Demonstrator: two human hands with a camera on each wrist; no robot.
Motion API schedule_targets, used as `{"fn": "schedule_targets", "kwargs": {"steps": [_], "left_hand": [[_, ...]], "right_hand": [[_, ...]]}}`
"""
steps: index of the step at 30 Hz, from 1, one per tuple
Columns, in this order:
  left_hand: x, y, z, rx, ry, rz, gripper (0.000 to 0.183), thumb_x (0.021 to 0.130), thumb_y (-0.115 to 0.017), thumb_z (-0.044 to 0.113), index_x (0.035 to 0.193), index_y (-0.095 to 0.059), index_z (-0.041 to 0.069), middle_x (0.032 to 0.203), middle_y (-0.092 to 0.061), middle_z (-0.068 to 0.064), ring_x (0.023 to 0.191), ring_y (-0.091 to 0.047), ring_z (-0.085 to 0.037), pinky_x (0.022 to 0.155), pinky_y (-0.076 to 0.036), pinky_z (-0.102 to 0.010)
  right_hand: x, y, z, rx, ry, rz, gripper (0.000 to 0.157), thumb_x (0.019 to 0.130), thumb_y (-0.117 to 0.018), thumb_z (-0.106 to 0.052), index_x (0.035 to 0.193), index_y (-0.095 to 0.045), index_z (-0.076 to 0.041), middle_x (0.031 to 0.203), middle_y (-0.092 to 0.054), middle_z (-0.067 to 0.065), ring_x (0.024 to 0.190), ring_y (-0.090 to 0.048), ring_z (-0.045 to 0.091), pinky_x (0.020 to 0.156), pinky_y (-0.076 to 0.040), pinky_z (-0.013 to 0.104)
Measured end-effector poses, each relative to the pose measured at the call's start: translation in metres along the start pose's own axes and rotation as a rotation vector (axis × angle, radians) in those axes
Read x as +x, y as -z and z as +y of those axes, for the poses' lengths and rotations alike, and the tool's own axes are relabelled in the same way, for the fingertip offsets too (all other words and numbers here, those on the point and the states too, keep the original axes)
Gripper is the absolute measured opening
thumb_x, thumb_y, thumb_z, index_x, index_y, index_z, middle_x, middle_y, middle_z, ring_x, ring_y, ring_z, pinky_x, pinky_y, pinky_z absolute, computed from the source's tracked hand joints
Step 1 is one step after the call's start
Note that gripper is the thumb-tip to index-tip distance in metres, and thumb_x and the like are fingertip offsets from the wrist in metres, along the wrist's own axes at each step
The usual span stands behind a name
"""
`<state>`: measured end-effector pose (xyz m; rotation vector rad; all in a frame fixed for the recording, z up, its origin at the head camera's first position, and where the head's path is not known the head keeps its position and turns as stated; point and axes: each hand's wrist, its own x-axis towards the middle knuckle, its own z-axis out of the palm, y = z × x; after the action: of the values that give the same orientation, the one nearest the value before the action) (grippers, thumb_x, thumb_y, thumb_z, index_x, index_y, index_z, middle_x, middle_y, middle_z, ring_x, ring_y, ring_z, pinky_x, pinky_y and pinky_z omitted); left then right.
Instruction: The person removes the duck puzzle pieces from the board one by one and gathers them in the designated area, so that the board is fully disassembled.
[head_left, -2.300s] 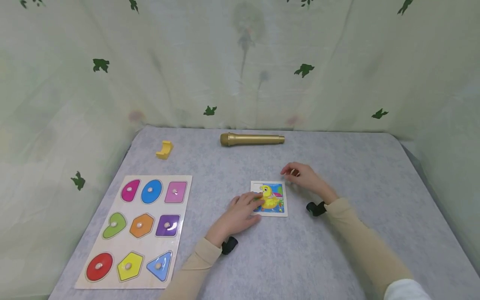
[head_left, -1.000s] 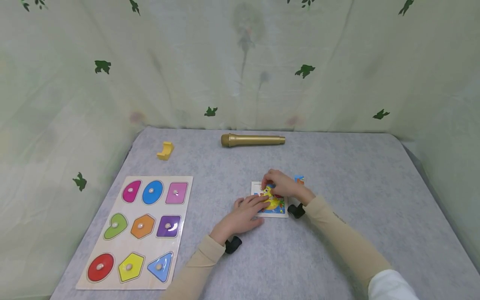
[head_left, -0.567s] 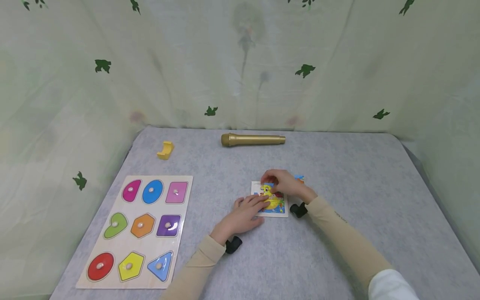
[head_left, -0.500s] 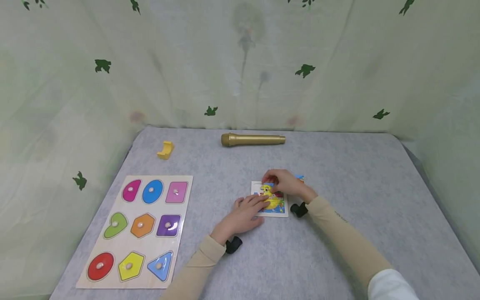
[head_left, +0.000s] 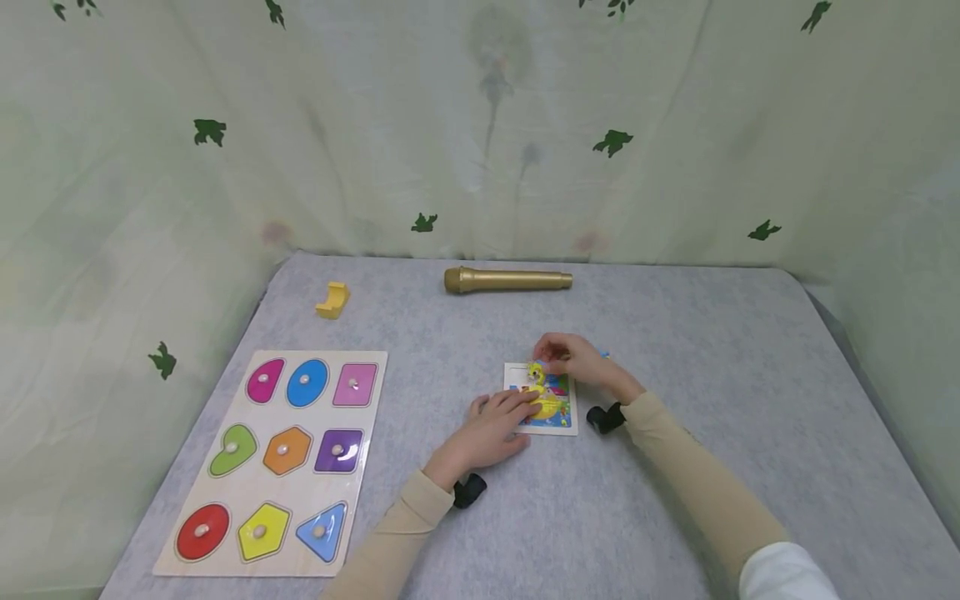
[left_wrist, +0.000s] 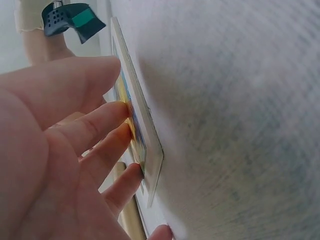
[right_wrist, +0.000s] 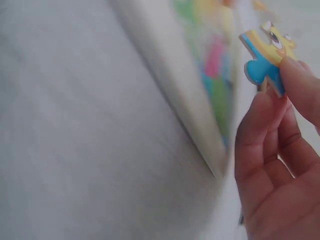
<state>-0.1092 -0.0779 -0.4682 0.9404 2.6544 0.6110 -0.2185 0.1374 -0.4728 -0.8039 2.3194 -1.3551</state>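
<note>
In the head view, a small square jigsaw puzzle [head_left: 567,421] with a duck picture and a white frame lies on the table. My left hand [head_left: 483,432] rests over its left part. In the left wrist view, extended fingertips [left_wrist: 131,174] touch the picture. My right hand [head_left: 581,362] is above the puzzle's top right corner. Between thumb and fingers it pinches a puzzle piece [right_wrist: 265,57], yellow and blue with the duck's eye, raised off the picture. Part of another puzzle piece [head_left: 605,355], blue, shows behind my right wrist, mostly hidden.
To the left lies a wooden peg board [head_left: 371,467] with coloured knobbed shapes. A gold microphone [head_left: 510,280] lies near the table's back edge, with a yellow curved block [head_left: 333,300] farther left. Fabric walls [head_left: 375,125] enclose the back and sides.
My right hand came in from the right, leaving a blue and orange piece on the table, then took hold of the duck's-head piece and lifted it. My left hand barely moved.
</note>
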Motion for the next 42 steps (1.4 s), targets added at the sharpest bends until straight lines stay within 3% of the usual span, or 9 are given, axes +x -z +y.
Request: {"fn": "schedule_targets", "kwargs": {"steps": [5,8,13,17,27,34,42], "left_hand": [[0.001,-0.001,0.001,-0.010,0.005,-0.005,0.048,0.098,-0.056,0.024,0.143,-0.044,0.014,0.152,-0.032,-0.002,0.139,-0.024,-0.025,0.105,-0.018,-0.059],[0.000,0.001,0.003,-0.021,0.007,-0.003,0.047,0.098,-0.056,0.023,0.142,-0.046,0.012,0.152,-0.033,-0.002,0.139,-0.025,-0.025,0.104,-0.019,-0.059],[-0.001,0.002,0.004,-0.034,0.007,0.003,0.044,0.098,-0.057,0.023,0.140,-0.048,0.011,0.151,-0.034,-0.003,0.138,-0.026,-0.026,0.104,-0.019,-0.058],[-0.002,0.002,0.003,-0.042,0.005,0.008,0.044,0.098,-0.057,0.022,0.140,-0.048,0.011,0.151,-0.034,-0.003,0.138,-0.026,-0.026,0.104,-0.018,-0.059],[-0.001,0.000,0.001,-0.042,0.015,0.000,0.045,0.098,-0.056,0.024,0.141,-0.047,0.013,0.152,-0.032,0.000,0.139,-0.025,-0.024,0.105,-0.017,-0.057],[0.000,-0.002,0.001,-0.041,0.021,-0.005,0.046,0.098,-0.056,0.024,0.142,-0.046,0.014,0.152,-0.032,0.000,0.140,-0.024,-0.024,0.106,-0.016,-0.057],[0.000,-0.003,0.003,-0.025,0.026,-0.004,0.047,0.098,-0.055,0.024,0.143,-0.044,0.014,0.152,-0.031,-0.002,0.140,-0.023,-0.026,0.105,-0.016,-0.058]], "right_hand": [[-0.016,0.026,0.004,0.089,-0.077,0.081,0.013,0.093,-0.059,-0.005,0.105,-0.061,0.001,0.088,-0.055,0.010,0.075,-0.050,0.025,0.060,-0.043,0.030],[-0.031,0.047,0.009,0.104,-0.134,0.140,0.017,0.095,-0.058,-0.006,0.109,-0.060,0.004,0.088,-0.055,0.012,0.074,-0.050,0.025,0.059,-0.045,0.032],[-0.059,0.077,0.018,0.067,-0.229,0.177,0.022,0.096,-0.055,-0.004,0.114,-0.058,0.008,0.094,-0.056,0.015,0.081,-0.049,0.023,0.066,-0.048,0.034],[-0.072,0.090,0.028,0.014,-0.275,0.161,0.023,0.096,-0.055,-0.005,0.114,-0.060,0.008,0.100,-0.057,0.017,0.084,-0.048,0.024,0.068,-0.046,0.034],[-0.068,0.088,0.037,-0.209,-0.276,0.122,0.013,0.089,-0.058,0.003,0.100,-0.065,0.007,0.090,-0.061,0.012,0.079,-0.052,0.022,0.067,-0.045,0.033],[-0.066,0.079,0.040,-0.351,-0.238,0.138,0.012,0.085,-0.057,0.005,0.092,-0.066,0.001,0.087,-0.062,0.009,0.083,-0.055,0.025,0.076,-0.044,0.039],[-0.068,0.074,0.036,-0.414,-0.195,0.151,0.011,0.085,-0.057,0.008,0.088,-0.062,-0.001,0.080,-0.058,0.007,0.074,-0.051,0.022,0.068,-0.042,0.037]]}}
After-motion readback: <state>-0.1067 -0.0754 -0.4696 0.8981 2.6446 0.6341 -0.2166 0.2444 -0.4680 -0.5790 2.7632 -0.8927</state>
